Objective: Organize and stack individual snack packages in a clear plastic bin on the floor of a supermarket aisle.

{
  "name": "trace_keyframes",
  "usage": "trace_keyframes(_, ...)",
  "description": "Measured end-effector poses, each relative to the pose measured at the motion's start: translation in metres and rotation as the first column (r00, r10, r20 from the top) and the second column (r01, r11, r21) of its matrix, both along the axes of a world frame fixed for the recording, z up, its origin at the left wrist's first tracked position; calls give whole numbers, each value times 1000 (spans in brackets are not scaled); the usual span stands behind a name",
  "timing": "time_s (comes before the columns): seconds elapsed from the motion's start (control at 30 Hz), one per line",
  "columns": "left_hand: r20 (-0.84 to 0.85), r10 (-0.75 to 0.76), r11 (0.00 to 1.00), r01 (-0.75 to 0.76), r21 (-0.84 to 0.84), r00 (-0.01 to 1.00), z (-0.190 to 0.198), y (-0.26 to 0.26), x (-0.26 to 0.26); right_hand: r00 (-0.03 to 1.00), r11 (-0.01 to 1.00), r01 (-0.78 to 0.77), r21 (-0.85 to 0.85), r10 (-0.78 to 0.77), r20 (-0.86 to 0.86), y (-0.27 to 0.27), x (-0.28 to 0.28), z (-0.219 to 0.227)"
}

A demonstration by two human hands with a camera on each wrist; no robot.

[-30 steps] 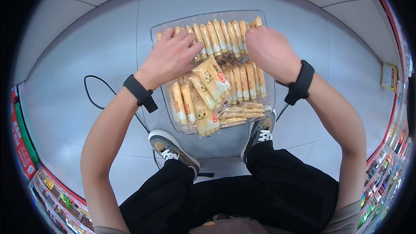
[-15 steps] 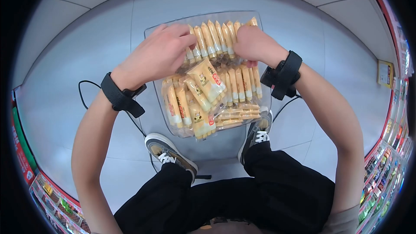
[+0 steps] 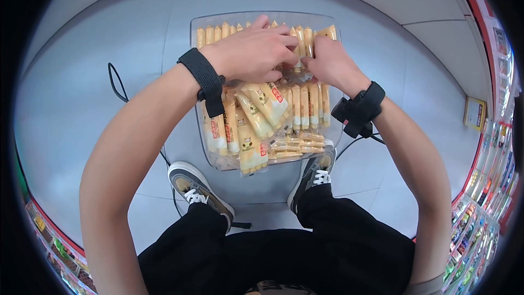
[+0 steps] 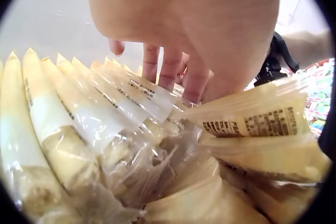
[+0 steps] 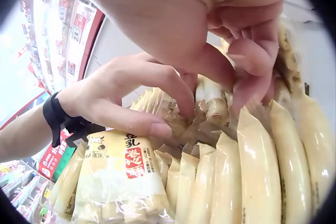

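Your left hand (image 3: 251, 52) reaches over the far row (image 3: 218, 34) of packs, thumb and forefinger spread wide, fingers down among the wrappers. Your right hand (image 3: 332, 63) sits at that row's right end, fingers curled narrow; cannot tell whether they pinch a pack. Row stands on end in the clear bin (image 3: 245, 15). Loose packs (image 3: 267, 104) lie nearer you, beside a second row (image 3: 304, 106).
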State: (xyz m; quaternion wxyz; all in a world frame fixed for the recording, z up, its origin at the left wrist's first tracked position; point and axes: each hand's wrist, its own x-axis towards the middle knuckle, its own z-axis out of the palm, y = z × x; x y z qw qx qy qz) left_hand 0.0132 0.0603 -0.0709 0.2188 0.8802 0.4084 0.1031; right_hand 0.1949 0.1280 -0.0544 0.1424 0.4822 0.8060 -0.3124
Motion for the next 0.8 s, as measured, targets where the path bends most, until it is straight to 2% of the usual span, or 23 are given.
trace_keyframes(0.07,-16,-17,1000,17,1,1000,3,-1,0,994,981,-101,163,106,-19,-7,6,-3)
trace_keyframes(0.17,-112,-46,998,41,-47,993,10,1,1,981,972,-129,195,154,-120,-17,12,-6)
trace_keyframes(0.27,-33,-1,999,2,38,999,3,-4,1,977,974,-160,162,180,-117,-14,14,-8)
trace_keyframes(0.37,-48,49,998,-47,45,998,1,-6,4,972,944,-197,265,224,-72,-9,15,-10)
trace_keyframes(0.47,-73,43,998,-38,58,996,3,-7,7,970,943,-76,324,145,-197,9,22,10)
trace_keyframes(0.57,-211,34,999,-35,-2,977,15,-3,13,991,923,-101,371,128,-47,13,33,34)
trace_keyframes(0.67,-62,31,999,-29,26,998,25,3,20,975,859,-201,472,222,12,3,46,21)
trace_keyframes(0.77,-138,-70,990,86,115,988,14,18,34,966,831,-182,525,252,-65,-9,49,18)
trace_keyframes(0.8,-163,-75,991,92,99,984,11,21,38,966,824,-194,532,256,-45,-9,49,17)
